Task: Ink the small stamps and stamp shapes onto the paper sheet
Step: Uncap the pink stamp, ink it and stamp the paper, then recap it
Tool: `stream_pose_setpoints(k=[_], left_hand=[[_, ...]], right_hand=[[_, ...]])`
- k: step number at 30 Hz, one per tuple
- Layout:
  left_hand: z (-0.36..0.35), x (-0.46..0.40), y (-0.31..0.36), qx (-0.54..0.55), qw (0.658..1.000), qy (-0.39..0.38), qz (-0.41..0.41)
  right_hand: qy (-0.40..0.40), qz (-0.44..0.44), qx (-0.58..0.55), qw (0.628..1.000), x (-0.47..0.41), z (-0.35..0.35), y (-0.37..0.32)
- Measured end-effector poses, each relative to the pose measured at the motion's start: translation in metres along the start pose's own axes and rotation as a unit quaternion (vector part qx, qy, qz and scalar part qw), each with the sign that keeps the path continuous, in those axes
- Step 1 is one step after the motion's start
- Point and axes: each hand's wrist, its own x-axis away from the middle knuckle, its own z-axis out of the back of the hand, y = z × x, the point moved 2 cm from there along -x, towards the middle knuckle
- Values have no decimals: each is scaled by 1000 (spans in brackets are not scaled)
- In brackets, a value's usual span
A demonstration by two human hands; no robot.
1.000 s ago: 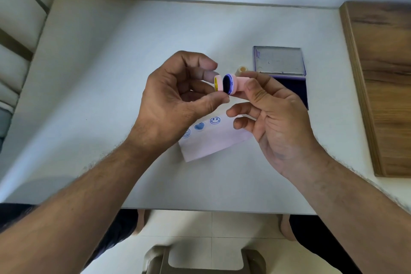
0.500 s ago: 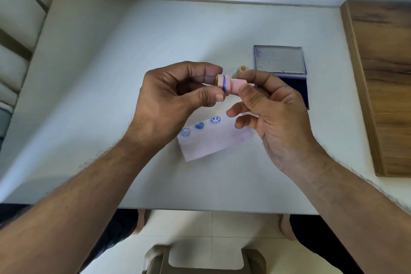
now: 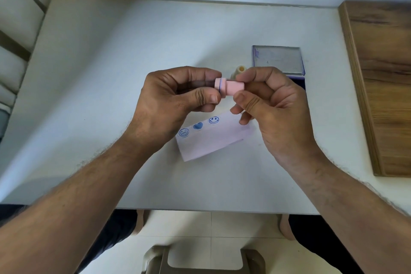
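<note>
Right hand [image 3: 273, 104] pinches the pink stamp [image 3: 231, 88], left hand [image 3: 178, 95] pinches its cap [image 3: 218, 86]: press the cap on squarely, avoiding the inked rim

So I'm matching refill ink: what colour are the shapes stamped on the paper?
Blue, on the pale pink paper sheet; the heart print shows it best in the head view.

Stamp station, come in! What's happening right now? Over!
Left hand pinches cap, right hand grips pink stamp. Paper sheet shows three blue prints. Nothing in the way.
</note>
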Motion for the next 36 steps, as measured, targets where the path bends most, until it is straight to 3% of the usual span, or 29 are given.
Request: stream_pose_setpoints(k=[6,12,24,28,31,33,36], left_hand=[[2,0,-1,-3,1000,-1,2],[3,0,-3,-19,1000,1,-7],[7,5,15,-109,985,90,-99],[7,4,20,-115,980,132,-96],[7,2,22,-135,976,145,-86],[6,1,22,-149,972,168,-75],[7,-1,21,-182,960,202,-63]], right_hand=[[28,54,52,997,0,4,-3],[44,38,42,997,-1,5,0],[16,-162,-88,983,-20,-19,-17],[18,-171,-125,977,-27,-28,-27],[57,-112,-55,991,-32,-27,-34],[97,-53,76,991,-34,-23,-36],[107,38,274,955,-33,-25,-34]])
